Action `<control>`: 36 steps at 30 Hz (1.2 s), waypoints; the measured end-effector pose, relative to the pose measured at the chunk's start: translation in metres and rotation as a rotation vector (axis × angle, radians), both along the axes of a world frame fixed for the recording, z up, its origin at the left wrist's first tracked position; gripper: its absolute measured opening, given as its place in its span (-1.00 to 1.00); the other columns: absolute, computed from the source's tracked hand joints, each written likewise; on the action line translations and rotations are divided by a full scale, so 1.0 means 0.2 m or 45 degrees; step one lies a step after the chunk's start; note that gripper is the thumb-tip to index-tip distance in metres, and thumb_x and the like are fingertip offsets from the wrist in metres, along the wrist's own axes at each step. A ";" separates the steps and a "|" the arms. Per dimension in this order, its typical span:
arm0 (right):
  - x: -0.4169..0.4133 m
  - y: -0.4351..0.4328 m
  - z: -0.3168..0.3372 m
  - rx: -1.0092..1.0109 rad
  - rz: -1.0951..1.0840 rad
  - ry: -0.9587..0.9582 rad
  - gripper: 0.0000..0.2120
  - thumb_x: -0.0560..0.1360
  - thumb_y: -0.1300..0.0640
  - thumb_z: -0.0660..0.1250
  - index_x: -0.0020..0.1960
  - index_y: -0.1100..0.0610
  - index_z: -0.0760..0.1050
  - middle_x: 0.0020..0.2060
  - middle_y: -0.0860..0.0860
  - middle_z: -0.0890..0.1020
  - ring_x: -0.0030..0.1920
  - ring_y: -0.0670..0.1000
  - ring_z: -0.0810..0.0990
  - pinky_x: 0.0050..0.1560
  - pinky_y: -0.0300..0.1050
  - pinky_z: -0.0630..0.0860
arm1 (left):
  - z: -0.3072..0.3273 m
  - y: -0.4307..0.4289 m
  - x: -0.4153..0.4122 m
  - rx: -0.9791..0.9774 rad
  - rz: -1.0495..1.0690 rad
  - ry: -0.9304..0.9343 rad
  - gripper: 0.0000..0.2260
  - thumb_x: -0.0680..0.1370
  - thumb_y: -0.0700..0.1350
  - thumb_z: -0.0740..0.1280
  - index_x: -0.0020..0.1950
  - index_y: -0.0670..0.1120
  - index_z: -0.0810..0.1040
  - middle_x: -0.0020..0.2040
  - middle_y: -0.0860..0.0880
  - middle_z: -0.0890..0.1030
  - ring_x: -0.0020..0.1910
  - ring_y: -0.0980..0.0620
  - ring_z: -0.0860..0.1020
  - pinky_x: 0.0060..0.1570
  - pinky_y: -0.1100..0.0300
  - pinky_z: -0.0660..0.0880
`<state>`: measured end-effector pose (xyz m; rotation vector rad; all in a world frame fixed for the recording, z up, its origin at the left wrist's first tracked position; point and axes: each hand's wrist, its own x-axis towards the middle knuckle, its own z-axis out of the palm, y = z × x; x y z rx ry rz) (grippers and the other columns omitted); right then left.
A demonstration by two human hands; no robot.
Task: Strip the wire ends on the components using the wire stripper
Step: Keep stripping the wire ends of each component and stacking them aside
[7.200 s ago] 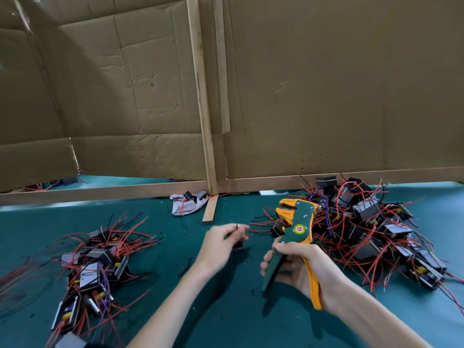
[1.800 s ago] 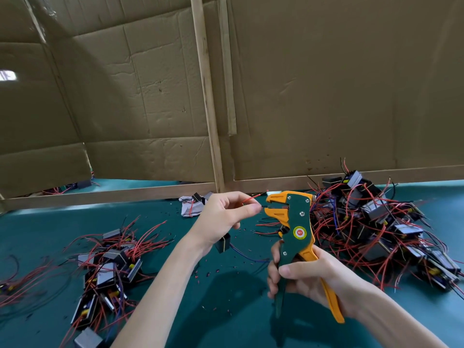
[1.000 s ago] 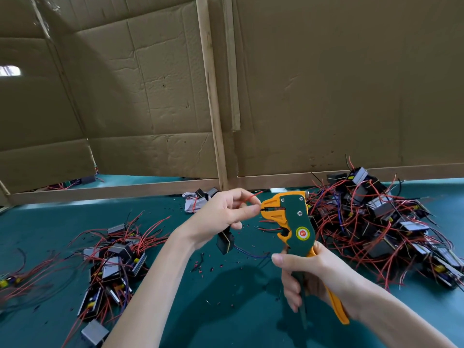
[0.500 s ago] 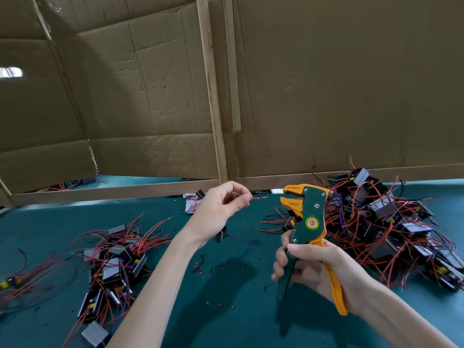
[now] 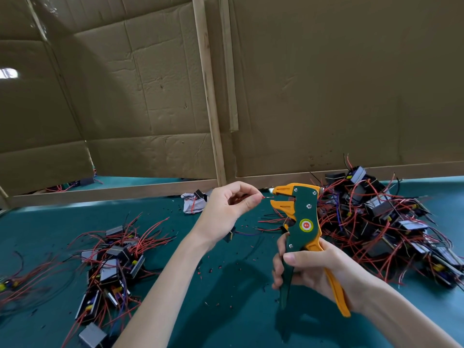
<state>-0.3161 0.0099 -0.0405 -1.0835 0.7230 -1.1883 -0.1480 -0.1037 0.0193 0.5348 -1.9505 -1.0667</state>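
Observation:
My left hand [image 5: 227, 210] pinches the end of a thin red wire [image 5: 266, 197] between thumb and forefinger. Its small dark component [image 5: 231, 236] hangs below the palm, mostly hidden. The wire's tip reaches the open orange jaws of the green-and-orange wire stripper [image 5: 302, 219]. My right hand [image 5: 312, 271] holds the stripper upright by its handles, jaws pointing left, a little above the table.
A large pile of components with red wires [image 5: 391, 222] lies at the right on the green table [image 5: 238, 297]. A smaller pile [image 5: 110, 259] lies at the left. Cardboard walls [image 5: 326, 84] with wooden strips close the back. A crumpled white cloth [image 5: 192, 203] sits behind my left hand. Insulation bits dot the mat.
The stripper has come back left and up, so its jaws meet the wire tip again. My left hand holds its place with the wire.

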 end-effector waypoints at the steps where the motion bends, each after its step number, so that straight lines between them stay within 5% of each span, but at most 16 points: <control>1: 0.00 0.00 0.00 0.005 -0.005 0.013 -0.75 0.35 0.21 0.55 -0.07 0.21 0.52 -0.21 0.30 0.57 -0.18 0.28 0.59 0.00 0.22 0.53 | 0.00 0.00 0.00 0.007 -0.012 -0.018 -0.96 0.52 -0.13 0.40 -0.13 -0.01 0.62 -0.30 0.21 0.59 -0.29 0.30 0.49 -0.25 0.48 0.39; 6: 0.00 0.02 0.00 0.046 -0.025 0.043 -0.72 0.30 0.19 0.60 -0.10 0.22 0.56 -0.17 0.32 0.60 -0.18 0.28 0.61 -0.05 0.18 0.56 | 0.00 0.01 -0.01 0.055 -0.060 -0.050 -0.96 0.51 -0.13 0.41 -0.13 -0.01 0.64 -0.24 0.15 0.62 -0.22 0.24 0.53 -0.15 0.43 0.43; 17: 0.08 0.07 0.06 0.152 -0.261 0.185 -0.72 0.21 0.05 0.61 -0.28 0.16 0.56 -0.45 0.21 0.49 -0.48 0.15 0.49 -0.38 -0.01 0.53 | 0.03 0.02 0.03 0.021 -0.129 -0.132 -0.93 0.54 -0.17 0.38 -0.13 -0.09 0.62 -0.35 0.21 0.55 -0.37 0.29 0.44 -0.32 0.50 0.33; 25: 0.19 0.07 0.01 0.289 -0.509 0.103 -0.61 0.33 0.10 0.50 -0.48 0.16 0.32 -0.60 0.13 0.33 -0.63 0.06 0.29 -0.57 -0.17 0.32 | 0.00 0.00 0.03 0.069 -0.058 -0.192 -0.92 0.54 -0.17 0.38 -0.14 -0.06 0.62 -0.24 0.06 0.58 -0.27 0.20 0.45 -0.19 0.41 0.39; 28: 0.18 0.06 0.00 0.286 -0.457 0.099 -0.65 0.29 0.09 0.52 -0.45 0.17 0.38 -0.55 0.15 0.39 -0.58 0.09 0.37 -0.53 -0.11 0.40 | -0.02 -0.01 0.01 0.070 -0.014 -0.245 -0.92 0.57 -0.15 0.35 -0.11 -0.06 0.62 -0.24 0.05 0.57 -0.30 0.23 0.43 -0.23 0.43 0.37; 31: 0.15 0.06 0.04 0.222 -0.169 -0.146 -0.80 0.25 0.20 0.54 -0.22 0.23 0.56 -0.32 0.24 0.54 -0.32 0.22 0.57 -0.23 0.08 0.58 | -0.01 -0.02 0.03 0.068 0.026 -0.216 -0.91 0.57 -0.15 0.34 -0.12 -0.04 0.61 -0.33 0.20 0.54 -0.36 0.29 0.41 -0.29 0.46 0.33; 36: 0.11 0.06 0.04 0.177 -0.205 -0.181 -0.63 0.27 0.34 0.45 0.07 0.33 0.56 -0.21 0.32 0.60 -0.21 0.29 0.63 -0.16 0.11 0.60 | 0.00 -0.05 0.07 0.010 0.101 -0.178 -0.89 0.56 -0.14 0.35 -0.14 0.01 0.60 -0.37 0.24 0.53 -0.35 0.29 0.42 -0.24 0.46 0.36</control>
